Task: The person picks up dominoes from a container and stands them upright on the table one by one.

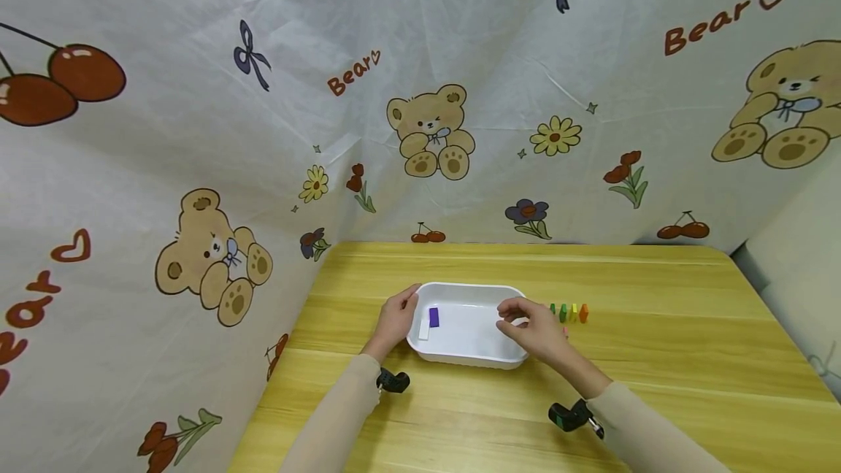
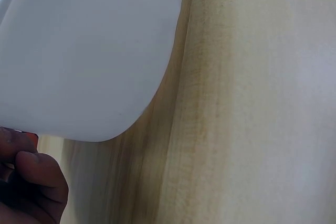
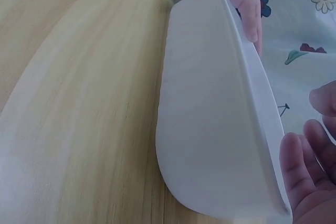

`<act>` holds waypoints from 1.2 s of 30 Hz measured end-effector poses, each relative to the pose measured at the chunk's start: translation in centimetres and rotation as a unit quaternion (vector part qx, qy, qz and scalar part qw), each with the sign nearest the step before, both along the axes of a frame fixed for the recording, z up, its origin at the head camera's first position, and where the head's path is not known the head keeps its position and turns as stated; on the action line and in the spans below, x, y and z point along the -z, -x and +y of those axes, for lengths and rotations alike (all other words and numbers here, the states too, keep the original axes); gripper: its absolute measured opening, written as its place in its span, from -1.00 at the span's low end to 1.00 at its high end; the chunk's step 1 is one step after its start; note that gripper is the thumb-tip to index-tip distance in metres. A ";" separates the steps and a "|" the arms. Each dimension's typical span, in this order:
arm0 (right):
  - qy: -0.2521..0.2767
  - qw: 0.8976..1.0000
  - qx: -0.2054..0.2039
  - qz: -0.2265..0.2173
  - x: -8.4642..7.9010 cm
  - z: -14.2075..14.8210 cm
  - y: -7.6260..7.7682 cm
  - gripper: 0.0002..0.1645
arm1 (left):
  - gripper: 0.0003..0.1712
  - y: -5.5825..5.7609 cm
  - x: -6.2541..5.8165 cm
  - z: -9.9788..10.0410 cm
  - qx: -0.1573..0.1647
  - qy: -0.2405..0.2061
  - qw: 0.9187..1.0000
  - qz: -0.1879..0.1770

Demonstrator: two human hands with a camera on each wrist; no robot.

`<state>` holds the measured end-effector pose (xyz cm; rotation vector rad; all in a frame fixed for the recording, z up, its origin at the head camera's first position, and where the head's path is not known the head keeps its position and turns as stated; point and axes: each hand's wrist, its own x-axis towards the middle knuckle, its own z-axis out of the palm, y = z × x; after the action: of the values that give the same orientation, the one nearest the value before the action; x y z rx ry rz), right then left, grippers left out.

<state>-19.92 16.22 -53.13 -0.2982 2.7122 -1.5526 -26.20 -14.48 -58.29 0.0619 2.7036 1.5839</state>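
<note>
On the table stands a white plastic tray. My left hand grips its left end, with the thumb at the rim; the left wrist view shows the curled fingers beside the tray's corner. Inside the tray, near that end, lie a purple block and a white block. My right hand is over the tray's right end, its fingers loosely bent. In the right wrist view, its thumb and fingers are apart and nothing shows between them.
Right of the tray, several small coloured blocks stand in a row, among them a green block, a yellow block and an orange block. A pink block is partly hidden by my right hand. A printed cloth hangs behind the wooden table.
</note>
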 end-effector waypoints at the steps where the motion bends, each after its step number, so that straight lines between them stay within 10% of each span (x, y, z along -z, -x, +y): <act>1: 0.001 1.000 -0.002 0.000 0.0 -0.1 0.1 -0.70 | -0.53 0.0 0.0 0.0 0.000 -0.001 1.000 0.000; 36: 0.009 0.999 -0.031 0.011 -0.2 -4.0 2.1 -0.67 | -0.52 0.0 0.4 -0.1 0.002 -0.007 1.000 0.000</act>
<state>-21.97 12.19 -52.97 -0.3973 2.6797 -1.5665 -26.25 -14.57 -58.66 0.0678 2.6909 1.6022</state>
